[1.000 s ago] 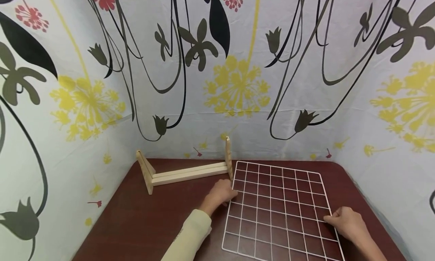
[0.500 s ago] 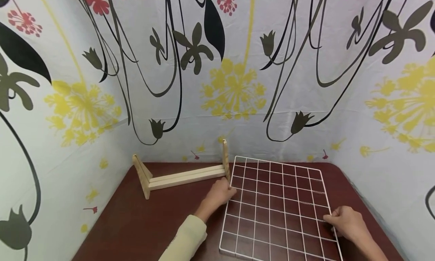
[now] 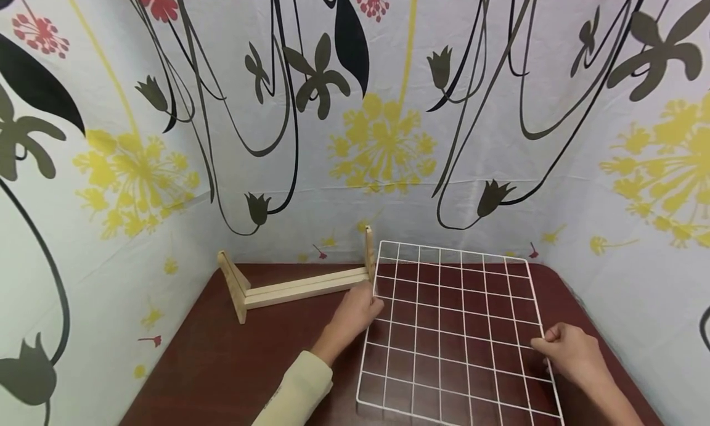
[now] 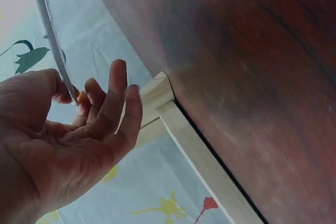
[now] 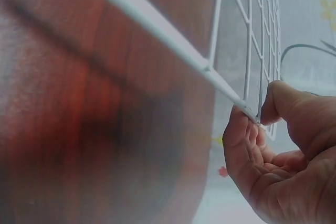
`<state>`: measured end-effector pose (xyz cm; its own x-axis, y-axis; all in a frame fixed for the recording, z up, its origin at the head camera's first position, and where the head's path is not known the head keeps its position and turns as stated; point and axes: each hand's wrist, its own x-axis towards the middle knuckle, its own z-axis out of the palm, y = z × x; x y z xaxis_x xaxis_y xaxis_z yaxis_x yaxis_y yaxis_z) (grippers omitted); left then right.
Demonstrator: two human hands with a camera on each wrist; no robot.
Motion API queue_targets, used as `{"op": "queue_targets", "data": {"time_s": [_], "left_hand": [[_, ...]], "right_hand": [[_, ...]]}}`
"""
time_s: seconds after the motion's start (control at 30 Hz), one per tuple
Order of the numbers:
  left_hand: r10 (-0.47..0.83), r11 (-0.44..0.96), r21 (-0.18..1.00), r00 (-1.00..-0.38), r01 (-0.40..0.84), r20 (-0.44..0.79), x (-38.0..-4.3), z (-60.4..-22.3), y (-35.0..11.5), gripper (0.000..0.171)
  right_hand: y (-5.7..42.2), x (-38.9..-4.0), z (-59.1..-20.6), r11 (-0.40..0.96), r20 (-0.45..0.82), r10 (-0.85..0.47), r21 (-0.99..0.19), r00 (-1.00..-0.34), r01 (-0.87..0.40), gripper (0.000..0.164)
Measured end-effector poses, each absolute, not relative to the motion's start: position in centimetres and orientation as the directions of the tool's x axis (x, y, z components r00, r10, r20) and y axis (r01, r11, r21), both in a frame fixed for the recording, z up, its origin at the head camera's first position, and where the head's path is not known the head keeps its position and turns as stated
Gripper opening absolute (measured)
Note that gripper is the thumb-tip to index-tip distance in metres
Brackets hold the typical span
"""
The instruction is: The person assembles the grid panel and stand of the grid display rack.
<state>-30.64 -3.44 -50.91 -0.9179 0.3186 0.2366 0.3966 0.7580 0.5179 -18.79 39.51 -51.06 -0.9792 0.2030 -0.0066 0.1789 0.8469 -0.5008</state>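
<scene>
A white wire grid panel (image 3: 452, 336) is held by its two sides, its far edge raised off the table. My left hand (image 3: 355, 309) pinches the left side wire between thumb and index finger; in the left wrist view the other fingers (image 4: 118, 77) extend loosely. On the opposite side my right hand (image 3: 571, 351) pinches the right wire, and the right wrist view shows thumb and fingertips meeting on the white rod (image 5: 173, 45). Just beyond my left hand stands a pale wooden frame (image 3: 307, 290), two uprights joined by a crossbar, its right upright beside the panel's far left corner.
The dark red-brown table (image 3: 222, 376) has rounded far corners. A white cloth (image 3: 310, 155) printed with flowers and leaves hangs behind it and along both sides.
The panel's far edge has risen and moved away from me, with both hands still gripping its sides. The wooden frame stays where it was.
</scene>
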Motion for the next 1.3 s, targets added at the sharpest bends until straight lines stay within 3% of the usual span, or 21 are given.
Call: {"op": "queue_targets", "data": {"time_s": [0.27,0.47,0.6,0.77,0.93,1.1,1.2,1.3], "left_hand": [[0.312,0.712,0.553,-0.901,0.432,0.302,-30.5,-49.7,-3.6,0.015],[0.347,0.618,0.676,-0.910,0.402,0.225,-30.2,-48.2,-4.0,0.010],[0.419,0.419,0.843,-0.896,0.336,0.148,-30.0,-47.7,-4.3,0.008],[0.540,0.036,0.994,-0.839,0.106,0.070,-29.8,-47.7,-4.6,0.007],[0.623,-0.250,0.960,-0.780,-0.128,0.058,-29.4,-47.4,-4.8,0.012],[0.671,-0.390,0.898,-0.730,-0.204,0.126,-29.0,-46.7,-5.1,0.019],[0.649,-0.412,0.884,-0.752,-0.221,0.115,-28.7,-46.6,-5.1,0.020],[0.561,-0.384,0.902,-0.826,-0.199,0.057,-28.2,-46.6,-4.8,0.015]], "right_hand": [[39.7,-18.3,-49.5,0.818,0.063,0.225,-0.554,-0.972,0.154,0.031],[40.0,-17.9,-49.1,0.808,0.108,0.267,-0.567,-0.958,0.162,0.030],[40.1,-17.5,-49.0,0.798,0.133,0.288,-0.581,-0.948,0.161,0.027],[39.8,-17.0,-49.0,0.713,0.126,0.328,-0.683,-0.936,0.158,0.024],[39.2,-16.7,-48.8,0.653,0.111,0.348,-0.741,-0.931,0.156,0.038],[38.4,-16.5,-48.1,0.543,0.070,0.361,-0.826,-0.930,0.148,0.043],[37.9,-16.5,-47.7,0.460,0.054,0.362,-0.879,-0.931,0.128,0.036],[37.4,-16.4,-47.4,0.381,0.049,0.355,-0.920,-0.934,0.096,0.028]]}}
